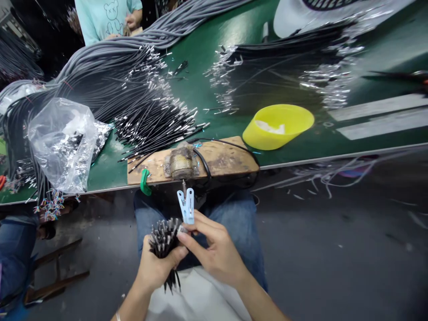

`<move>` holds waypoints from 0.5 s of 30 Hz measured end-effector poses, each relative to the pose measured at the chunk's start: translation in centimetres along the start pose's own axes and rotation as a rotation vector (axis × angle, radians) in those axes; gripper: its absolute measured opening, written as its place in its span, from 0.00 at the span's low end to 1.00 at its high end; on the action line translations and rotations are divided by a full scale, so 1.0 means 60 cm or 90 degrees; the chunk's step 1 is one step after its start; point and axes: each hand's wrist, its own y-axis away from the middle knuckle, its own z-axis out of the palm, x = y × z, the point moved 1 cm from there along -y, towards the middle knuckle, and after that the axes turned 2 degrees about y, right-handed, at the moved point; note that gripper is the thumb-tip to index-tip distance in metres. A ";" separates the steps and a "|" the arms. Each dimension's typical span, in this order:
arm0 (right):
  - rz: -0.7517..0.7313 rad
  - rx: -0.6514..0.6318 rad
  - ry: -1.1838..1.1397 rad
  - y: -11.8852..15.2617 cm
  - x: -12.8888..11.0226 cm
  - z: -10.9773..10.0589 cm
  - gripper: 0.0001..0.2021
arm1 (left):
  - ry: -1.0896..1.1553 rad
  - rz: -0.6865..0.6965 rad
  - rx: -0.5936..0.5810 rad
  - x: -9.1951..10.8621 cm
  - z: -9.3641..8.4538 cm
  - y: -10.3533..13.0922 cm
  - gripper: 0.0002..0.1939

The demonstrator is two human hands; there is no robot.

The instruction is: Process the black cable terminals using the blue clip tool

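Note:
A bundle of black cables with silvery ends [164, 238] stands upright in my left hand [155, 263], whose fingers wrap round it above my lap. My right hand [214, 249] is beside the bundle's top, thumb and forefinger pinched together close to one cable end; what lies between them is too small to make out. Just above those fingertips is a light blue clothes peg [186, 206], joined to a thin metal shaft on a small round motor [181, 164]. The motor sits on a wooden board [224, 157] at the table edge.
On the green table [197, 89] are piled cables [157, 120], a clear plastic bag [63, 142], a yellow container [277, 127] and more black cables [284, 49]. A green clip [145, 183] grips the board. A person in a light teal shirt [100, 20] is across the table. A stool [58, 272] stands lower left.

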 end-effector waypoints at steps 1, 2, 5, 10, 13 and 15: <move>0.010 0.003 -0.009 0.001 0.000 0.001 0.08 | 0.003 0.003 0.013 -0.004 0.001 0.001 0.18; 0.017 0.011 -0.018 0.003 0.001 0.004 0.09 | 0.007 0.007 0.030 -0.009 0.002 0.001 0.18; 0.037 0.076 -0.051 0.011 0.002 0.016 0.11 | 0.029 0.009 0.082 -0.025 0.005 0.001 0.19; 0.226 0.082 -0.279 0.025 0.013 0.033 0.11 | 0.069 -0.001 0.075 -0.029 0.011 0.004 0.22; 0.352 -0.011 -0.445 0.021 0.023 0.032 0.13 | 0.082 -0.015 0.023 -0.017 0.014 0.007 0.22; 0.398 -0.028 -0.500 0.017 0.030 0.027 0.15 | 0.085 -0.026 -0.005 -0.010 0.014 0.008 0.23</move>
